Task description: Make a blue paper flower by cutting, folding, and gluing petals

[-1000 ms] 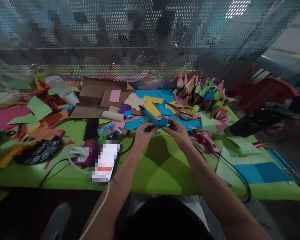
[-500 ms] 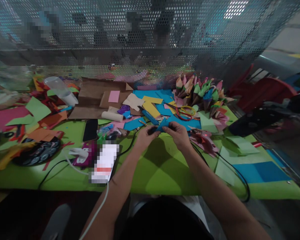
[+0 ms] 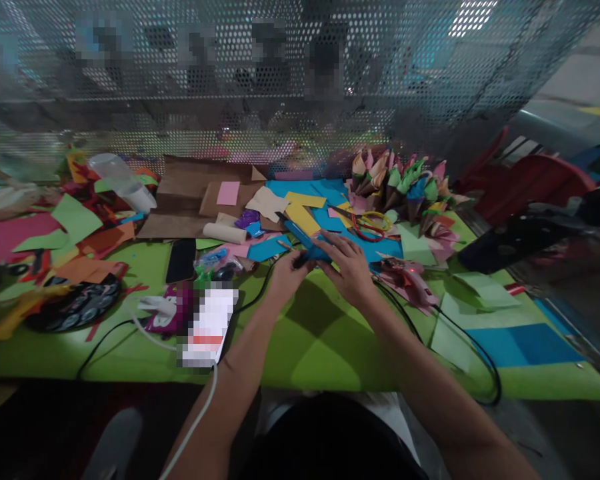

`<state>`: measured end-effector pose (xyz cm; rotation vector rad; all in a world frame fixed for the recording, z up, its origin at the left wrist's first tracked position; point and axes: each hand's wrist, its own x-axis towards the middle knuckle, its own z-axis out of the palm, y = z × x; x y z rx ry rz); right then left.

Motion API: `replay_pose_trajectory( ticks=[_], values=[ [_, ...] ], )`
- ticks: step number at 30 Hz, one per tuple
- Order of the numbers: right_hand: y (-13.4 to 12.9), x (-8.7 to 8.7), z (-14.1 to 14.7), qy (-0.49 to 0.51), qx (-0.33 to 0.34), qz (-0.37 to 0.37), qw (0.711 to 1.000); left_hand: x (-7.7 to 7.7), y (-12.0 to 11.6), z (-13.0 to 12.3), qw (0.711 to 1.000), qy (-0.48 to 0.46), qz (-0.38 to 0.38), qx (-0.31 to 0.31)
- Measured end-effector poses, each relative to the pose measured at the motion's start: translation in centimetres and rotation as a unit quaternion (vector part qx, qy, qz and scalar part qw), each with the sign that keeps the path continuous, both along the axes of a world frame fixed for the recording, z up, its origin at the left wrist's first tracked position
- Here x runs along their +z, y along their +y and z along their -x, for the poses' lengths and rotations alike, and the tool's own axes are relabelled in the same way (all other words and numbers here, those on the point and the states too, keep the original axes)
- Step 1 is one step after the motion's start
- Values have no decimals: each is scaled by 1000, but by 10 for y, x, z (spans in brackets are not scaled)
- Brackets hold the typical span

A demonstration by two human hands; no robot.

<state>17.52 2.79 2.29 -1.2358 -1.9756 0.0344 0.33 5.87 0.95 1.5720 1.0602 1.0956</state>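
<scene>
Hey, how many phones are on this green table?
2: a dark-screened phone lying farther back, and a lit phone nearer you, both left of your left hand. Others may be hidden.

I face a perforated grey screen [image 3: 420, 127], light [image 3: 473, 17] glinting through it, behind my green tabletop [image 3: 325, 353]; a red chair [image 3: 545, 183] stands rightward.

Saw a black phone [image 3: 181, 260] lying on the green table [image 3: 330, 353], behind a purple tissue pack [image 3: 180, 303]. Noted a lit phone [image 3: 213, 323] beside that pack, with a white cable [image 3: 199, 423] at its near end. Spotted a clear container [image 3: 123, 181] farther left, a red chair [image 3: 550, 183] at far right and a perforated screen [image 3: 220, 130] behind.
</scene>
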Motion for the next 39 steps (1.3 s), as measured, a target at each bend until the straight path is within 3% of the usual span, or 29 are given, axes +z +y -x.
replay_pose_trajectory(
  ticks=[6, 12, 17, 23, 32, 39],
  values=[
    [-2, -1, 2, -80, 5, 26, 996, -2, 1, 3, 997, 11, -78, 28],
    [5, -9, 1, -32, 20, 68, 997, -1, -4, 5, 978, 84, -190, 22],
    [11, -15, -1, 12, 44, 102, 994, 6, -6, 6, 967, 115, -229, -1],
    [12, -20, -2, 53, 42, 144, 987, 9, -7, 6, 981, 69, -179, 5],
    [7, -17, 3, 26, 10, 198, 980, 11, -10, 1, 993, 46, -97, -57],
    [7, -19, 7, 80, 18, 167, 982, 0, -3, -1, 996, -1, -86, -36]
  ],
)
